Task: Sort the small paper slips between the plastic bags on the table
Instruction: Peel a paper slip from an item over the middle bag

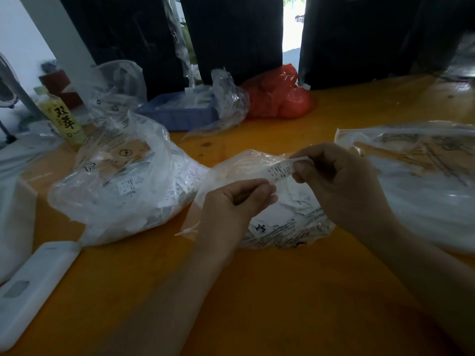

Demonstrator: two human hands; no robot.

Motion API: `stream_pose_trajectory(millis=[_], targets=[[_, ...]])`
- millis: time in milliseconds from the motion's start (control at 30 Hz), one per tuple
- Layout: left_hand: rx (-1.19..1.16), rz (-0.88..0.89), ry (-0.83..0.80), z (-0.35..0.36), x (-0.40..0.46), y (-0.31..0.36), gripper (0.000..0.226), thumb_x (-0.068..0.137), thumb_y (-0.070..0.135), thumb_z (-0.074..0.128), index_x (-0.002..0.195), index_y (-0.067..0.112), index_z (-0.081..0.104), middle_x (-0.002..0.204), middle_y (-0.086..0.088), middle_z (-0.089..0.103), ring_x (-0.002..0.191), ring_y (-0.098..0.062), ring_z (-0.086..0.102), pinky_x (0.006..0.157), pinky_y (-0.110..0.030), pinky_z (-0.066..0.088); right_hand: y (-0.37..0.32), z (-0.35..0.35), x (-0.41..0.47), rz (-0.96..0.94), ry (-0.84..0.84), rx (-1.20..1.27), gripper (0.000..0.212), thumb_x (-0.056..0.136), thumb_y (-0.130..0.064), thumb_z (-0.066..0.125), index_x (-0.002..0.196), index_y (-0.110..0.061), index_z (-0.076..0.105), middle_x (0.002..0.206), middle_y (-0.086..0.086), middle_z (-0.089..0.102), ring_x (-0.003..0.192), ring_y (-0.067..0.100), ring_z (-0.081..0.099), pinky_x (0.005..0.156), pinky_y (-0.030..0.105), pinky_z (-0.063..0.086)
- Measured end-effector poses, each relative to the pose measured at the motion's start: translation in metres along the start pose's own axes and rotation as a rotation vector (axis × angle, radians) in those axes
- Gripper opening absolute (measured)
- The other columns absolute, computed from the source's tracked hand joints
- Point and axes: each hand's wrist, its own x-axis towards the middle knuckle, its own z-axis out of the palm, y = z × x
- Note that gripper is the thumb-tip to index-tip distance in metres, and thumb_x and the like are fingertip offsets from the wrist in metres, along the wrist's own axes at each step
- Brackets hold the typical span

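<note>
Several things crowd the orange table [270,291], starting at the far left with a white flat device [33,278] lying near the edge and a yellow-labelled bottle [65,119] standing further back. Just right of these sits a bulging clear plastic bag [123,181] stuffed with printed paper slips, and behind it a blue tray [180,114] holds more white pieces, with a crumpled clear bag [231,98] and a red bag [280,98] beside it. At the middle, a smaller clear bag [282,227] of slips lies on the table under the person's hands. The left hand [231,204] has its fingers curled, thumb and forefinger pinching the lower end of a single paper slip [281,169]. The right hand [341,181] pinches the slip's upper end the same way, so the slip is stretched between both hands just above the middle bag. On the far right lies a large flat printed plastic bag [424,176].
</note>
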Motion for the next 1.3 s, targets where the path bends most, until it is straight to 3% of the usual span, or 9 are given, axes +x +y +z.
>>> stream_pose_trajectory(millis=[267, 400, 500, 667, 767, 900, 1033, 1167, 1300], targets=[[0.010, 0.004, 0.021, 0.000, -0.001, 0.002, 0.019, 0.090, 0.018, 0.079, 0.107, 0.009, 0.080, 0.098, -0.008, 0.083, 0.093, -0.022, 0.081, 0.081, -0.019, 0.061, 0.000, 0.001, 0.000, 0.014, 0.004, -0.019, 0.010, 0.098, -0.023, 0.065, 0.105, -0.029, 0.067, 0.085, -0.016, 0.071, 0.082, 0.002, 0.069, 0.074, 0.024, 0.058], [0.077, 0.019, 0.025, -0.002, -0.001, 0.000, 0.013, 0.094, 0.018, 0.076, 0.107, 0.014, 0.079, 0.093, -0.007, 0.083, 0.089, -0.022, 0.081, 0.080, -0.023, 0.063, 0.000, 0.001, 0.000, -0.014, -0.078, -0.116, 0.015, 0.097, -0.018, 0.067, 0.109, -0.024, 0.072, 0.087, -0.025, 0.065, 0.084, -0.006, 0.064, 0.072, 0.009, 0.049], [0.151, 0.034, 0.034, -0.002, -0.002, 0.002, 0.010, 0.095, 0.021, 0.077, 0.104, 0.022, 0.081, 0.090, -0.003, 0.083, 0.082, -0.020, 0.081, 0.070, -0.025, 0.064, -0.002, 0.001, -0.001, -0.016, -0.121, -0.133, 0.017, 0.096, -0.016, 0.068, 0.109, -0.025, 0.074, 0.088, -0.031, 0.061, 0.085, -0.012, 0.061, 0.073, 0.003, 0.044], [0.203, 0.017, 0.047, -0.002, -0.002, 0.004, 0.010, 0.089, 0.031, 0.081, 0.099, 0.033, 0.081, 0.090, 0.004, 0.083, 0.074, -0.019, 0.080, 0.058, -0.024, 0.062, 0.000, 0.004, -0.002, 0.065, -0.148, -0.068, 0.026, 0.095, -0.026, 0.067, 0.120, -0.034, 0.066, 0.087, -0.020, 0.067, 0.080, -0.004, 0.067, 0.072, 0.007, 0.050], [0.200, 0.010, 0.059, -0.002, -0.002, 0.004, 0.017, 0.086, 0.034, 0.081, 0.103, 0.030, 0.082, 0.091, 0.004, 0.083, 0.074, -0.015, 0.079, 0.054, -0.024, 0.060, 0.003, 0.005, -0.001, 0.149, -0.092, 0.003, 0.017, 0.094, -0.029, 0.070, 0.107, -0.036, 0.062, 0.085, -0.018, 0.071, 0.073, -0.003, 0.069, 0.069, 0.011, 0.053], [0.195, -0.034, 0.078, -0.002, 0.000, 0.004, 0.009, 0.085, 0.038, 0.082, 0.094, 0.040, 0.083, 0.092, 0.006, 0.083, 0.057, -0.015, 0.073, 0.051, -0.020, 0.056, -0.001, 0.009, -0.005, 0.114, -0.185, -0.001, 0.007, 0.092, -0.033, 0.067, 0.098, -0.035, 0.067, 0.081, -0.016, 0.071, 0.074, 0.000, 0.070, 0.072, 0.017, 0.057], [0.120, -0.092, 0.123, -0.004, 0.002, 0.003, 0.005, 0.084, 0.036, 0.083, 0.088, 0.037, 0.085, 0.092, 0.002, 0.083, 0.066, -0.015, 0.076, 0.050, -0.020, 0.055, -0.002, 0.011, -0.005, 0.140, -0.235, 0.039, 0.014, 0.088, -0.039, 0.071, 0.102, -0.037, 0.070, 0.085, -0.016, 0.072, 0.079, 0.000, 0.070, 0.071, 0.016, 0.057], [0.184, -0.062, 0.120, -0.004, 0.002, 0.003, 0.021, 0.079, 0.049, 0.083, 0.098, 0.039, 0.083, 0.092, 0.007, 0.082, 0.061, -0.014, 0.070, 0.050, -0.021, 0.053, 0.000, 0.011, -0.006, 0.163, -0.187, 0.051, 0.017, 0.088, -0.029, 0.076, 0.097, -0.040, 0.067, 0.084, -0.015, 0.072, 0.078, 0.000, 0.070, 0.071, 0.014, 0.056], [0.269, 0.056, 0.096, -0.006, 0.001, 0.007, 0.020, 0.090, 0.029, 0.082, 0.107, 0.037, 0.076, 0.091, 0.011, 0.081, 0.065, 0.002, 0.069, 0.059, -0.015, 0.053, -0.003, 0.006, -0.004, 0.204, -0.073, 0.171, 0.011, 0.092, -0.024, 0.073, 0.097, -0.033, 0.070, 0.084, -0.016, 0.074, 0.073, 0.003, 0.072, 0.069, 0.012, 0.055]])
